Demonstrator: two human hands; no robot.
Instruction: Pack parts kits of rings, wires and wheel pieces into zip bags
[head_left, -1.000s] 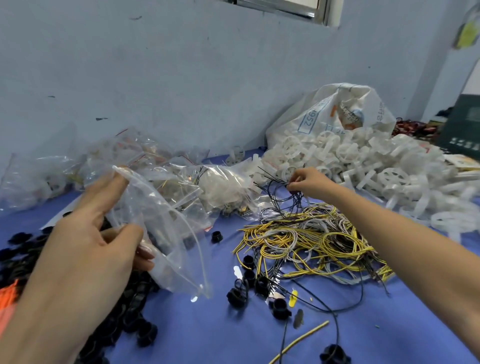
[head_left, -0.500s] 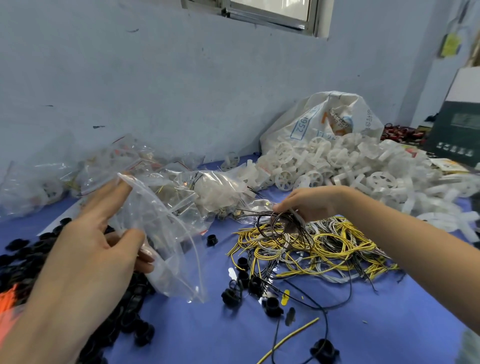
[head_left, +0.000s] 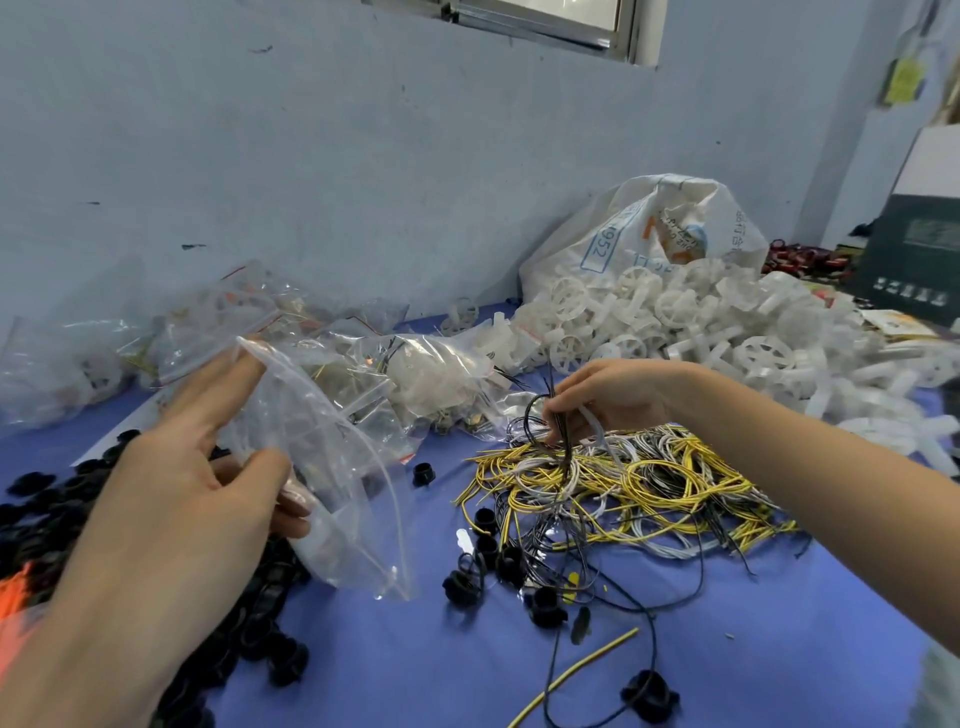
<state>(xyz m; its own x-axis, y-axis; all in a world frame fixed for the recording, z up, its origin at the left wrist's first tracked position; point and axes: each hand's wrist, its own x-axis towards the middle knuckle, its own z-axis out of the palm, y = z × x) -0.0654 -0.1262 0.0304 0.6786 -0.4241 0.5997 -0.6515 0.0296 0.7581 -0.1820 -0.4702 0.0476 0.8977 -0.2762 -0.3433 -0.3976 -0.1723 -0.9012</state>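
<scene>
My left hand (head_left: 171, 499) holds a clear zip bag (head_left: 332, 467) up over the table, its mouth spread open toward the right. My right hand (head_left: 608, 395) pinches a small bunch of black wires (head_left: 558, 415) and a white one just above the tangled pile of yellow, white and black wires (head_left: 639, 483). Black rings (head_left: 483, 519) lie scattered below that pile, and a bigger heap of black rings (head_left: 57, 519) sits under my left arm. White wheel pieces (head_left: 691, 322) are heaped at the right rear.
Filled zip bags (head_left: 415, 379) are piled against the wall, behind the held bag. A large white sack (head_left: 649, 228) stands behind the wheel heap, and a dark box (head_left: 919, 254) is at the far right. The table has a blue cover (head_left: 415, 665).
My right hand has drawn the black wires back from the far side of the wire pile toward me and leftward, closer to the open bag. The left hand keeps the bag raised.
</scene>
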